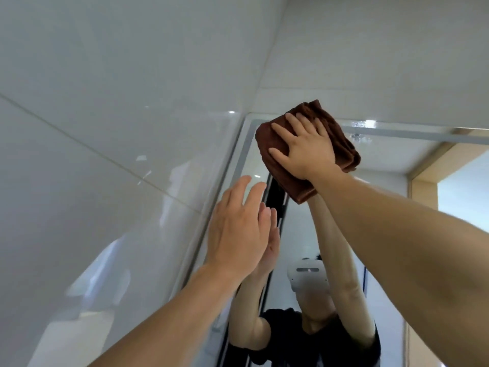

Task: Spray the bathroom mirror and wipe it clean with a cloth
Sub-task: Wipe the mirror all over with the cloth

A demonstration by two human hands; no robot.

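The bathroom mirror fills the right half of the view, its top left corner near the middle. A folded brown cloth lies flat against the glass at that top left corner. My right hand presses on the cloth with its fingers spread. My left hand is lower and to the left, held flat with the fingers apart, at or just off the mirror's left edge; it holds nothing. No spray bottle is in view.
A glossy white tiled wall runs along the left, meeting the mirror's pale frame. White tiles continue above the mirror. The glass reflects a person in a dark shirt, both raised arms and a wooden door frame.
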